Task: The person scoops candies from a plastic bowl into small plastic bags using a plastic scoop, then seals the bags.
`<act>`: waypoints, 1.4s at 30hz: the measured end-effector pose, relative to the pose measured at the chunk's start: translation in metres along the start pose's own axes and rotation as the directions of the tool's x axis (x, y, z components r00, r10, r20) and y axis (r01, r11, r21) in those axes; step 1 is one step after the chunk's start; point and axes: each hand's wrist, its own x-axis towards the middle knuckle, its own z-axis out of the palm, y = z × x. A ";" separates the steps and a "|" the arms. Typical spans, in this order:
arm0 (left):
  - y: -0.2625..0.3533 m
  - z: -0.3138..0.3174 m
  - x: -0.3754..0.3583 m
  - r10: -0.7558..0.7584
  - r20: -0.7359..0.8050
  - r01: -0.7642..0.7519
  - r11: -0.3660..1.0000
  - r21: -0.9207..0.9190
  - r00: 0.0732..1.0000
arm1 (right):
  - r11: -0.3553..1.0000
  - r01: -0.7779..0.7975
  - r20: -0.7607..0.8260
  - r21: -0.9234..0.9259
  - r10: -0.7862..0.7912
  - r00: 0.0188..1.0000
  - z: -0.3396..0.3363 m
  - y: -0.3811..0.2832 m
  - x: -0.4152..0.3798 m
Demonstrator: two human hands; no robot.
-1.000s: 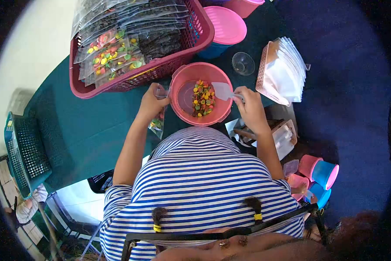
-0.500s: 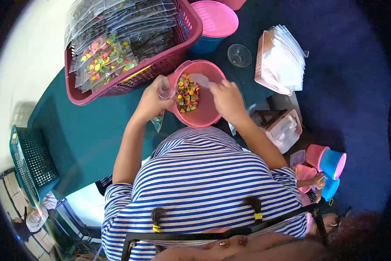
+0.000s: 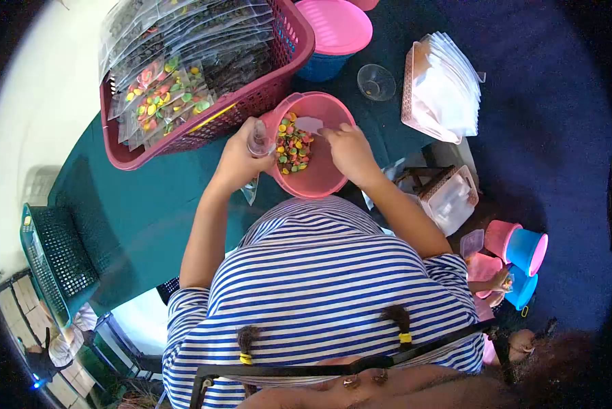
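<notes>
In the head view, a pink bucket (image 3: pixel 330 174) stands tilted in front of my striped shirt. Small colourful candy-like pieces (image 3: pixel 294 151), yellow, green and red, lie along its left side. My left hand (image 3: pixel 241 158) is at the bucket's left rim, its fingers wrapped round a small clear plastic cup (image 3: pixel 259 139). Inside the bucket's opening, my right hand (image 3: pixel 347 151) grips a whitish, flat scoop (image 3: pixel 309 125) just above the pieces. A small plastic packet (image 3: pixel 250 192) shows partly below my left hand.
A maroon basket (image 3: pixel 214 123) full of filled packets stands at upper left. Behind the bucket are a pink-lidded blue tub (image 3: pixel 330 37) and a clear bowl (image 3: pixel 376 82). A basket of white bags (image 3: pixel 446 92) is to the right. Another person's hand (image 3: pixel 500 281) works near tubs at lower right.
My right hand has shifted slightly left and down with the scoop, deeper over the pieces. My left hand still holds the cup at the rim.
</notes>
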 end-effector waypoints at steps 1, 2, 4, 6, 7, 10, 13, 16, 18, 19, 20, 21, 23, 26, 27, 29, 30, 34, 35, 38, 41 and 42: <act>0.002 0.000 0.000 -0.004 -0.011 0.004 1.000 0.022 1.000 | 1.000 0.000 -0.001 0.001 0.000 1.000 0.002 -0.002 -0.001; 0.000 0.000 0.000 -0.003 -0.013 0.003 1.000 0.024 1.000 | 1.000 0.005 0.069 -0.025 -0.003 0.998 0.003 -0.005 -0.002; -0.005 0.000 -0.001 0.067 -0.027 -0.067 0.998 0.017 0.997 | 0.999 0.017 0.137 -0.049 -0.010 0.990 0.001 -0.009 -0.005; -0.007 -0.003 -0.004 0.059 -0.033 -0.058 0.998 0.032 0.998 | 0.996 0.025 0.205 0.082 -0.041 0.978 -0.007 -0.008 -0.011; -0.007 -0.004 -0.005 0.055 -0.034 -0.053 0.997 0.048 0.998 | 0.996 0.023 0.207 0.082 -0.040 0.977 -0.009 -0.006 -0.011; -0.008 -0.001 -0.003 0.176 -0.058 -0.171 0.982 0.082 0.983 | 0.999 -0.032 0.118 0.021 0.029 0.993 -0.008 0.003 -0.006; 0.006 0.000 -0.005 0.003 -0.003 -0.003 0.998 0.058 1.000 | 0.999 -0.005 0.115 0.053 -0.001 0.993 0.006 0.002 -0.005; -0.018 0.002 0.002 0.208 -0.058 -0.203 0.975 0.090 0.976 | 0.984 -0.150 0.297 0.099 0.114 0.948 0.007 -0.010 -0.007; 0.001 0.000 -0.005 -0.014 -0.054 0.014 1.000 -0.002 0.998 | 0.935 -0.213 0.301 0.284 0.124 0.946 0.022 -0.011 -0.011; 0.004 0.000 -0.006 -0.015 -0.049 0.015 1.000 0.003 0.999 | 0.845 -0.280 0.320 0.455 0.139 0.937 0.025 -0.015 -0.013; 0.005 0.000 -0.006 -0.025 -0.045 0.024 1.000 -0.011 0.999 | 0.850 -0.319 0.368 0.419 0.162 0.915 0.028 -0.018 -0.013; 0.005 0.002 -0.005 -0.035 -0.038 0.034 0.999 -0.027 0.999 | 0.846 -0.328 0.369 0.420 0.171 0.914 0.034 -0.021 -0.013; 0.002 0.005 -0.005 -0.032 -0.019 0.031 0.999 -0.025 0.999 | 0.684 -0.430 0.371 0.588 0.245 0.896 0.047 -0.025 -0.014; -0.006 0.008 -0.005 0.003 -0.035 -0.003 1.000 -0.022 0.999 | 0.325 -0.553 0.493 0.767 0.253 0.833 0.068 -0.019 -0.009; -0.008 0.008 -0.006 0.035 -0.060 -0.036 0.999 -0.019 0.998 | 0.036 -0.572 0.549 0.819 0.235 0.802 0.065 -0.021 -0.005; -0.004 0.004 -0.010 -0.033 -0.036 0.031 0.998 -0.062 0.999 | -0.062 -0.582 0.578 0.811 0.232 0.782 0.052 -0.021 -0.004; -0.003 0.001 -0.012 -0.097 -0.013 0.095 0.990 -0.107 0.995 | -0.154 -0.586 0.606 0.796 0.224 0.763 0.040 -0.021 -0.001; -0.022 -0.006 -0.017 -0.062 -0.074 0.046 0.977 -0.207 0.995 | -0.094 -0.570 0.574 0.816 0.236 0.784 0.015 -0.013 -0.004; -0.023 -0.009 -0.017 -0.061 -0.076 0.045 0.977 -0.208 0.995 | -0.102 -0.554 0.561 0.826 0.225 0.796 0.004 -0.013 -0.003; -0.046 -0.017 -0.020 -0.045 -0.127 0.015 0.972 -0.233 0.991 | -0.120 -0.503 0.517 0.856 0.208 0.830 -0.001 -0.002 -0.010; -0.060 -0.023 -0.024 -0.066 -0.123 0.029 0.959 -0.282 0.990 | -0.144 -0.440 0.462 0.886 0.213 0.861 -0.018 -0.005 -0.006; -0.050 -0.028 -0.028 -0.199 -0.050 0.169 0.921 -0.352 0.979 | -0.133 -0.430 0.450 0.893 0.241 0.860 -0.019 -0.002 -0.007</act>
